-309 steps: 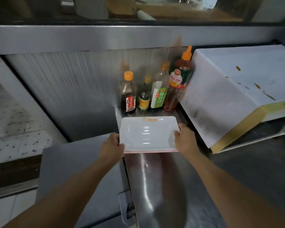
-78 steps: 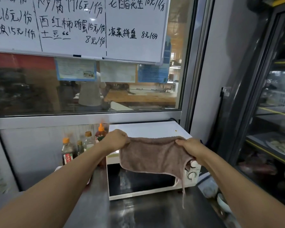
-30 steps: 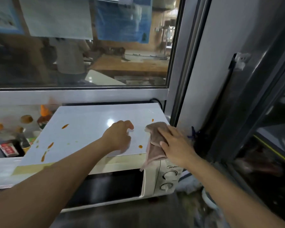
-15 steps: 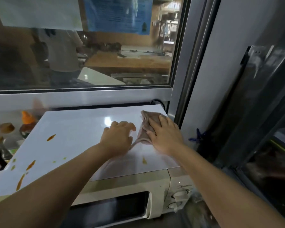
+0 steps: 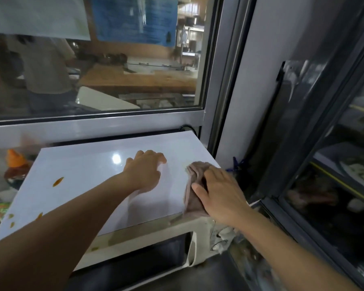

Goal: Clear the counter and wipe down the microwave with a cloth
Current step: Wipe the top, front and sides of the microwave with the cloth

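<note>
The white microwave (image 5: 93, 177) fills the middle of the view, its top facing me, with orange sauce spots (image 5: 57, 181) on the left part. My right hand (image 5: 221, 192) presses a bunched brown cloth (image 5: 192, 185) flat on the top's right edge, near the front corner. My left hand (image 5: 144, 171) rests palm down on the top, a little left of the cloth, fingers loosely spread and holding nothing. The microwave's dark door (image 5: 135, 261) shows below my arms.
Sauce bottles stand left of the microwave, one with an orange cap (image 5: 13, 161). A glass window (image 5: 93, 59) with a metal frame rises behind. A glass-door fridge (image 5: 334, 164) stands close on the right, leaving a narrow gap beside the microwave.
My right hand has dragged the cloth from the back right of the microwave top toward the front right edge. The orange spot near the front is gone. My left hand stays put.
</note>
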